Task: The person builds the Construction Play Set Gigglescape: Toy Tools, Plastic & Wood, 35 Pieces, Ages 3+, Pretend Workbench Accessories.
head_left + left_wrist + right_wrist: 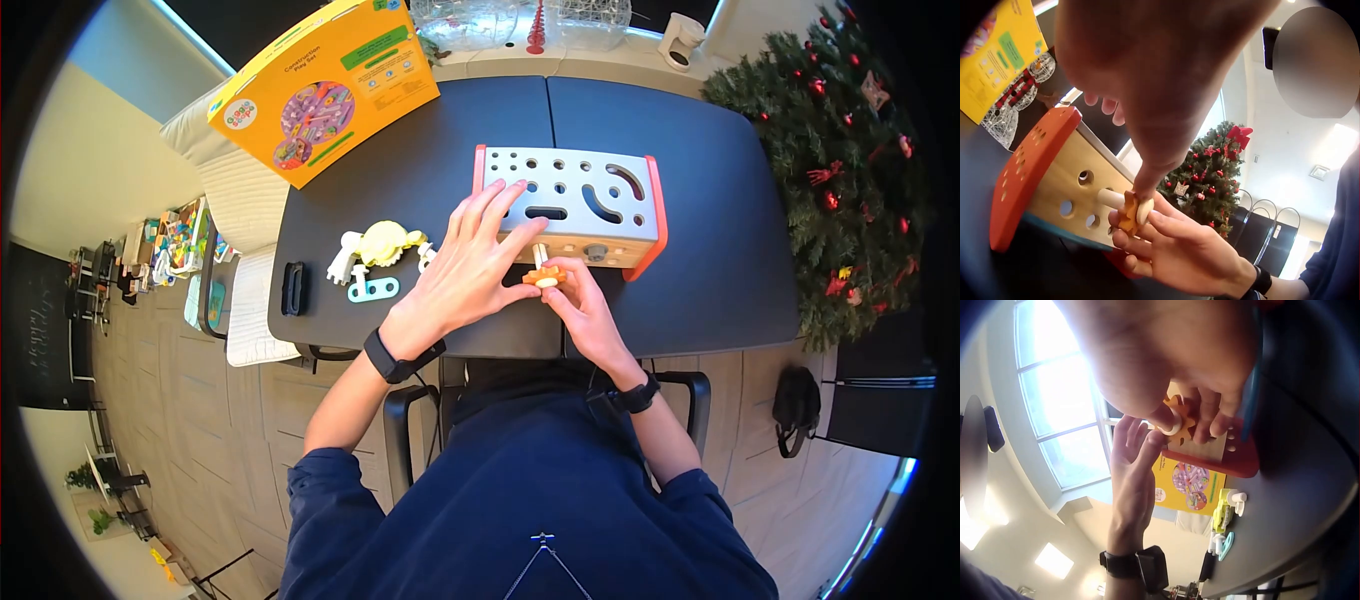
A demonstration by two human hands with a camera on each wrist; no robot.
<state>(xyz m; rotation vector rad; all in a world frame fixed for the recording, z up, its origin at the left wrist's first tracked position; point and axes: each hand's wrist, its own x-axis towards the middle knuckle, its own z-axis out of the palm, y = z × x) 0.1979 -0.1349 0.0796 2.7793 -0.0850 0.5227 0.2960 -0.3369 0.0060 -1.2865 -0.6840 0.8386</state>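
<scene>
1. Reaching in from either side, the left hand (468, 268) and right hand (588, 312) meet at an orange gear (543, 274).
2. The right hand comes from below, wrist bent inward, thumb and fingers curled round the gear in a grip.
3. The left hand arches over it, palm down, fingers loosely straight and spread, its thumb extended to touch the cream cap (1144, 211) on the gear's outer face.
4. Between the hands, a pale rod (540, 254) joins the gear to the near side of the perforated toy box (572, 203); the left fingers stretch over its grey top.
5. Left of the hands, yellow-green toy pieces (383, 243) and a teal strip (374, 290) lie on the dark counter (700, 280).
6. Beyond the left hand stands a yellow carton (395, 115).
</scene>
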